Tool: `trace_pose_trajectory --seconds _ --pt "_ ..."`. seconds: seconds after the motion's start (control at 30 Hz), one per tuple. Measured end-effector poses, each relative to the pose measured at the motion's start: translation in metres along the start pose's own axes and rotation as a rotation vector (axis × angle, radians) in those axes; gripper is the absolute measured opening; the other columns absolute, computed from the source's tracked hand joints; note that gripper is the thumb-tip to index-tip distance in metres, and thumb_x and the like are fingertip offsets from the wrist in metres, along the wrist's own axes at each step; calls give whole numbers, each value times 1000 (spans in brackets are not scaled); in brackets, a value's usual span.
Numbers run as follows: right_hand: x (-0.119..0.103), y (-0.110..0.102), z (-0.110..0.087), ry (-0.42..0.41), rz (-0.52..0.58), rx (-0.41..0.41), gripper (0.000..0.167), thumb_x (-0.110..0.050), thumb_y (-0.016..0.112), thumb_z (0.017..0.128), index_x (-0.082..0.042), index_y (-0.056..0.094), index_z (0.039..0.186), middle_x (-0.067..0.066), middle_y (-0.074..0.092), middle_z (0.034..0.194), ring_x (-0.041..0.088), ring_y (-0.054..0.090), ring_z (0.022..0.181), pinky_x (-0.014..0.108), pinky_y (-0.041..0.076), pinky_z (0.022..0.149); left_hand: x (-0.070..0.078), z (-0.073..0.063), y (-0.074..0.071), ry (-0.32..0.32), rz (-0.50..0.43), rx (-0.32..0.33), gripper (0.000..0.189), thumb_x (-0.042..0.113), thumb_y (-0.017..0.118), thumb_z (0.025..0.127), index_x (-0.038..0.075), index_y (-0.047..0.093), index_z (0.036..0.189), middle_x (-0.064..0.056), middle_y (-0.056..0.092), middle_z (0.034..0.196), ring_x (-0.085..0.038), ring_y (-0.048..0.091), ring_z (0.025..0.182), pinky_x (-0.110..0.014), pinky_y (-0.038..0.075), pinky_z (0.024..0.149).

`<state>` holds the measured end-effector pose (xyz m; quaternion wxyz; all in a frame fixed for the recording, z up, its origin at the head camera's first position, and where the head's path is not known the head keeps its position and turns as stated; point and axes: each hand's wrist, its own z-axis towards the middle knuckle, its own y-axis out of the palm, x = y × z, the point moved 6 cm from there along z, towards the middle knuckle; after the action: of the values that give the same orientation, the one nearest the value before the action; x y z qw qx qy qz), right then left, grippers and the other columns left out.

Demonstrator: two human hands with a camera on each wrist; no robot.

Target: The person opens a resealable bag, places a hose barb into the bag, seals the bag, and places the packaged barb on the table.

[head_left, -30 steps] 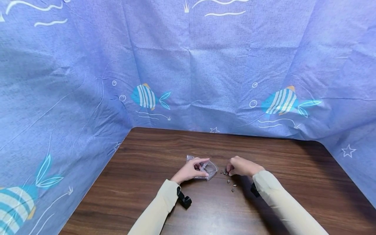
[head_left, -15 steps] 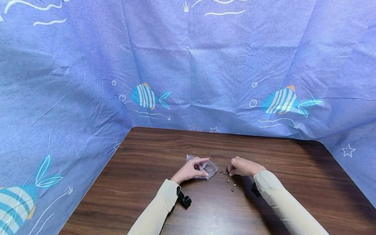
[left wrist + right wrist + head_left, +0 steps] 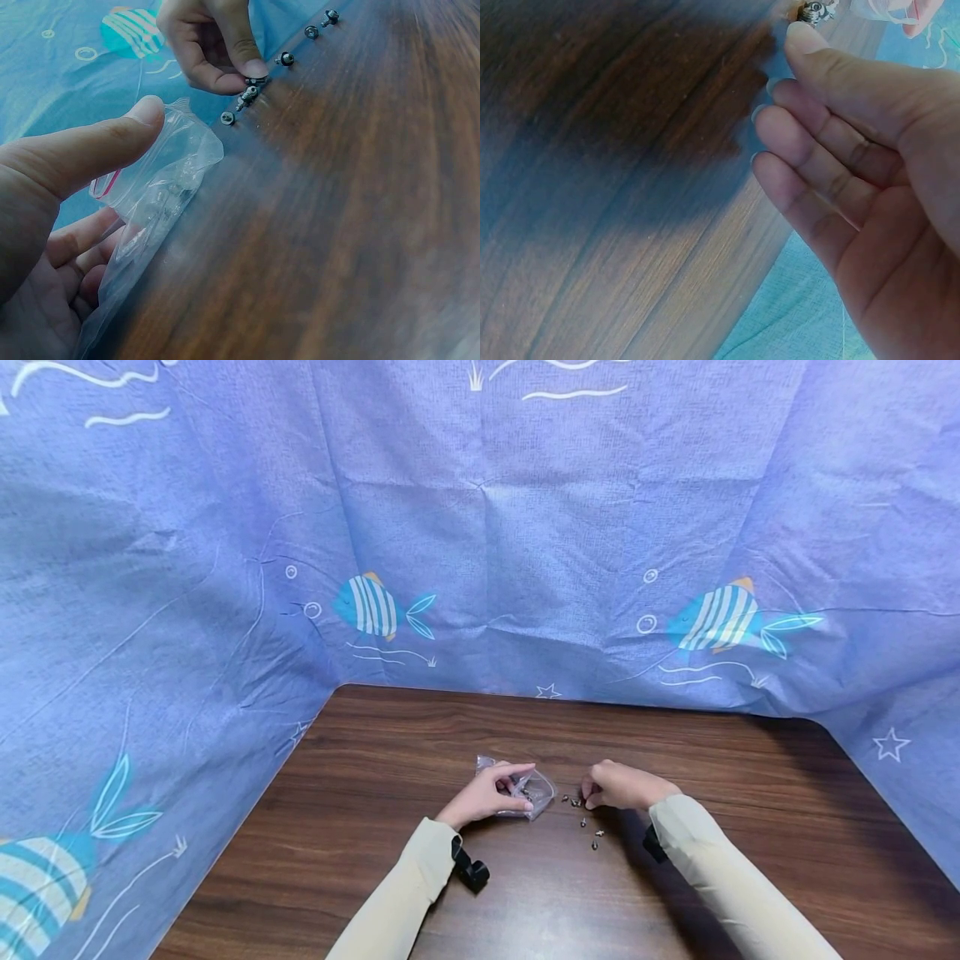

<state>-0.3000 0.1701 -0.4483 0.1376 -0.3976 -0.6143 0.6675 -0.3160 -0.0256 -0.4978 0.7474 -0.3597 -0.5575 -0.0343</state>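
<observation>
My left hand holds a clear zip bag on the table, thumb at its mouth and the other fingers curled behind it. Small metal pieces, apparently screws, show inside the bag in the head view. To the right, my right hand pinches a small screw between thumb and index finger, down at the tabletop. Just beside those fingertips lies a little cluster of screws. In the right wrist view the other fingers are loosely bent, and the screws are partly hidden by the thumb.
More loose screws lie nearer me on the brown wooden table. A blue cloth with printed fish hangs behind the table and along its left side. Black wrist cameras sit under the cuffs.
My right hand has shifted very slightly to the right, staying at the screws. The left hand and the bag have kept their place.
</observation>
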Motion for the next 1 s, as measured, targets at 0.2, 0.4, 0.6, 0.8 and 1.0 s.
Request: trace_pose_trajectory --seconds 0.2,0.4,0.6,0.8,1.0 --pt "0 -1 0 -1 -10 3 12 -8 73 81 -10 66 72 -10 60 68 -3 43 61 18 41 59 1 0 0 20 9 1 65 23 80 79 13 54 138 -3 61 105 -5 53 83 -20 44 74" --pt "0 -4 0 5 -18 2 10 -10 73 82 -10 67 74 -9 62 69 -3 46 62 19 44 60 2 0 0 15 5 4 65 23 80 79 13 54 138 -3 61 105 -5 53 83 -20 44 75" --pt "0 -5 1 4 -20 0 9 -10 72 83 -10 68 75 -7 64 72 -2 50 65 20 47 61 6 -1 0 18 -11 2 64 21 79 80 11 54 138 -6 61 106 -10 54 84 -21 43 74" --pt "-1 -9 1 -15 -41 23 8 -10 72 83 -10 68 76 -8 63 73 -1 50 66 21 47 62 1 0 0 7 -4 -5 65 24 79 79 14 54 138 -3 60 107 -8 52 84 -21 43 74" --pt "-2 -15 3 -37 -47 62 8 -10 72 83 -11 68 76 -8 63 74 -1 51 66 21 47 63 2 -1 0 -7 5 -4 65 25 79 80 15 53 139 -2 60 108 -8 52 86 -21 43 75"
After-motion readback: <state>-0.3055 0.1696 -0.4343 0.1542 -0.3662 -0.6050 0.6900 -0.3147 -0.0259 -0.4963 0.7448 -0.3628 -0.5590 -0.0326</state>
